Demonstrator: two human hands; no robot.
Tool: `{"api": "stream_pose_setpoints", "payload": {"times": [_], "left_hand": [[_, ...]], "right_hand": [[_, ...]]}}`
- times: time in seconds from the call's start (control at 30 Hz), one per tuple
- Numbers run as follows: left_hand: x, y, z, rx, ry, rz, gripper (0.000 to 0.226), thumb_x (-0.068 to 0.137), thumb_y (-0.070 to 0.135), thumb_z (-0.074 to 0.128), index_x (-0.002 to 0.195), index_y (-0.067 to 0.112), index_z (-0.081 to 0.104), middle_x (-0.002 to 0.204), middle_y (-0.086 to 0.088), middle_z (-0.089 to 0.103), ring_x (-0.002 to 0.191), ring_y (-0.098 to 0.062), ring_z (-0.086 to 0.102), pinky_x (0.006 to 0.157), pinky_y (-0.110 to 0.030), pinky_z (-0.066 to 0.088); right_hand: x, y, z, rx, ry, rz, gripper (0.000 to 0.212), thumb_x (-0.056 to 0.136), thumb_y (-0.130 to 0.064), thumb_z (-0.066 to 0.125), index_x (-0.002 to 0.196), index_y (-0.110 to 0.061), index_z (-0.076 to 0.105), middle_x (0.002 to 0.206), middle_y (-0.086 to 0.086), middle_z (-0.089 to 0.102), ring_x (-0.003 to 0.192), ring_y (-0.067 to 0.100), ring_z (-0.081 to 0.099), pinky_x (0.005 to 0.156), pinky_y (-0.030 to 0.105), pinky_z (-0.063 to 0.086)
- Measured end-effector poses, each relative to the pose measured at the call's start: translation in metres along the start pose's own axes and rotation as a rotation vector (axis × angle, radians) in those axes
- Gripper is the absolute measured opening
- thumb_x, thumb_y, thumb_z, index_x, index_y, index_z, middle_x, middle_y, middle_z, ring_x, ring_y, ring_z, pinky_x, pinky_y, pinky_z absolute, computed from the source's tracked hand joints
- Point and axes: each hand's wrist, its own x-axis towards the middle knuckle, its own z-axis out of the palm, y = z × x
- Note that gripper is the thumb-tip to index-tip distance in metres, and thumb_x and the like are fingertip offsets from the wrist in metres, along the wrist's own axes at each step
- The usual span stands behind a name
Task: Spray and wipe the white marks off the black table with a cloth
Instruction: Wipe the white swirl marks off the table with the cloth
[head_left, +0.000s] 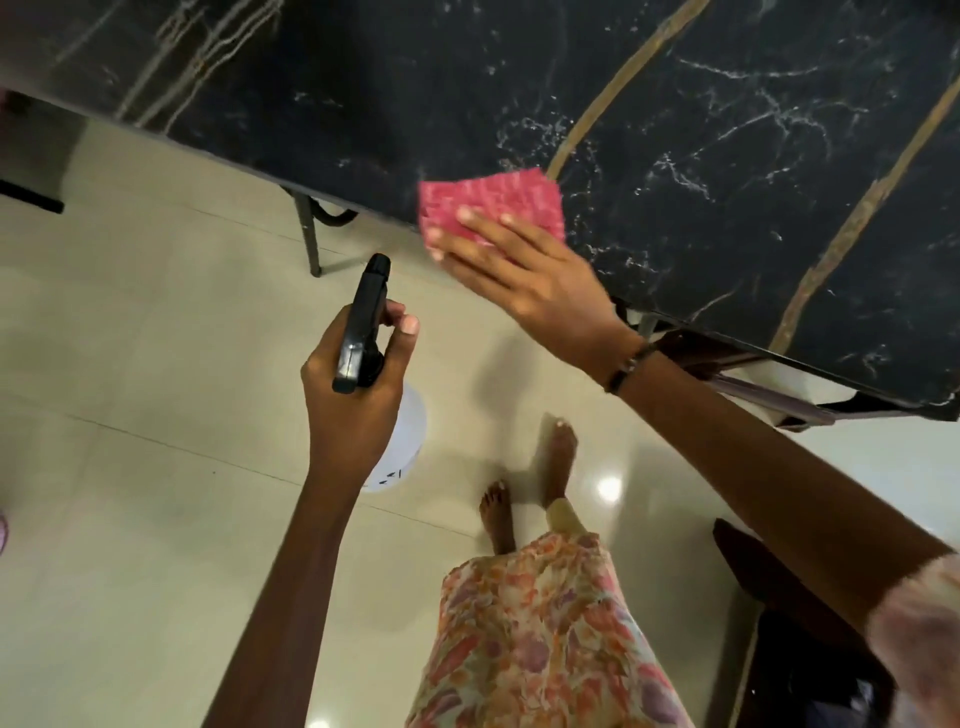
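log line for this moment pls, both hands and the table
left hand: gripping spray bottle, off table | right hand: flat on pink cloth near table edge | white marks beside cloth

The left hand (358, 384) sits just left of the middle of the view, its forearm running down toward 7 o'clock to the bottom edge. The fingers are curled closed around something dark, the thumb (402, 335) lying along the right side and pointing toward 1 o'clock. The right hand (524, 270) is farther up, toward 1 o'clock from the left, palm down and fingers spread flat, fingertips aimed toward 10 o'clock. Its wrist wears a thin dark band (628, 366), and the straight arm slants down toward 4 o'clock. Two bare feet (556, 457) stand below, near 6 o'clock.
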Motion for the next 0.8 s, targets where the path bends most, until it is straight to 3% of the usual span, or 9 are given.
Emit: {"api": "stream_pose_setpoints", "payload": {"times": [0.1, 0.2, 0.33, 0.43, 0.53, 0.63, 0.73, 0.8], "left_hand": [[0.008, -0.005, -0.015, -0.023, 0.035, -0.018, 0.009, 0.090, 0.029, 0.063, 0.096, 0.035, 0.061, 0.091, 0.012, 0.066, 0.067, -0.020, 0.056, 0.076, -0.042, 0.051], [0.018, -0.008, -0.029, -0.049, 0.068, -0.031, 0.024, 0.090, 0.029, 0.063, 0.092, 0.052, 0.059, 0.090, 0.015, 0.066, 0.064, -0.020, 0.052, 0.071, -0.040, 0.050], [0.038, -0.010, -0.046, -0.062, 0.088, -0.055, 0.030, 0.089, 0.031, 0.063, 0.089, 0.061, 0.058, 0.091, 0.013, 0.066, 0.063, -0.020, 0.052, 0.071, -0.043, 0.050], [0.060, -0.018, -0.061, -0.043, 0.104, -0.053, 0.020, 0.089, 0.033, 0.063, 0.093, 0.053, 0.059, 0.092, 0.012, 0.067, 0.065, -0.021, 0.056, 0.074, -0.042, 0.051], [0.086, -0.027, -0.080, -0.015, 0.119, -0.055, 0.010, 0.087, 0.036, 0.062, 0.096, 0.038, 0.060, 0.081, 0.006, 0.066, 0.068, -0.017, 0.060, 0.076, -0.025, 0.051], [0.111, -0.028, -0.103, -0.017, 0.187, -0.099, 0.013, 0.079, 0.039, 0.060, 0.091, 0.037, 0.058, 0.072, 0.008, 0.062, 0.072, -0.012, 0.062, 0.076, -0.007, 0.047], [0.130, -0.031, -0.134, -0.011, 0.175, -0.092, 0.014, 0.085, 0.034, 0.062, 0.099, 0.031, 0.062, 0.078, 0.004, 0.065, 0.072, -0.014, 0.060, 0.079, -0.021, 0.050], [0.145, -0.031, -0.154, -0.031, 0.175, -0.096, 0.015, 0.088, 0.030, 0.062, 0.103, 0.027, 0.063, 0.090, 0.007, 0.068, 0.071, -0.017, 0.058, 0.078, -0.036, 0.050]], "right_hand": [[-0.032, 0.011, -0.003, -0.048, 0.000, 0.000, 0.065, 0.091, -0.001, 0.056, 0.150, -0.014, 0.030, 0.153, 0.006, 0.037, 0.141, 0.028, 0.034, 0.115, 0.043, 0.031], [-0.014, 0.006, -0.002, 0.017, 0.034, 0.026, 0.054, 0.095, 0.002, 0.046, 0.146, -0.014, 0.039, 0.150, 0.005, 0.042, 0.139, 0.027, 0.037, 0.112, 0.043, 0.035], [0.056, -0.018, 0.012, 0.056, 0.044, 0.002, 0.062, 0.089, 0.001, 0.047, 0.147, -0.014, 0.035, 0.151, 0.008, 0.039, 0.141, 0.028, 0.034, 0.116, 0.044, 0.028], [0.140, -0.043, 0.028, 0.049, 0.083, -0.039, 0.058, 0.090, -0.007, 0.042, 0.147, -0.013, 0.034, 0.152, 0.008, 0.038, 0.141, 0.029, 0.033, 0.116, 0.043, 0.022], [0.231, -0.074, 0.046, -0.005, 0.129, -0.035, 0.055, 0.090, -0.014, 0.048, 0.144, -0.018, 0.041, 0.150, 0.001, 0.041, 0.139, 0.024, 0.037, 0.116, 0.039, 0.024], [0.296, -0.093, 0.055, -0.025, 0.081, -0.085, 0.050, 0.092, -0.020, 0.043, 0.141, -0.024, 0.047, 0.148, -0.004, 0.045, 0.137, 0.020, 0.041, 0.115, 0.036, 0.026], [0.294, -0.087, 0.039, -0.035, -0.017, -0.085, 0.069, 0.088, -0.023, 0.060, 0.150, -0.018, 0.028, 0.156, 0.001, 0.031, 0.143, 0.023, 0.029, 0.117, 0.038, 0.016], [0.268, -0.079, 0.030, -0.104, -0.048, -0.075, 0.074, 0.088, -0.019, 0.056, 0.152, -0.015, 0.018, 0.158, 0.004, 0.024, 0.145, 0.025, 0.023, 0.118, 0.039, 0.014]]}}
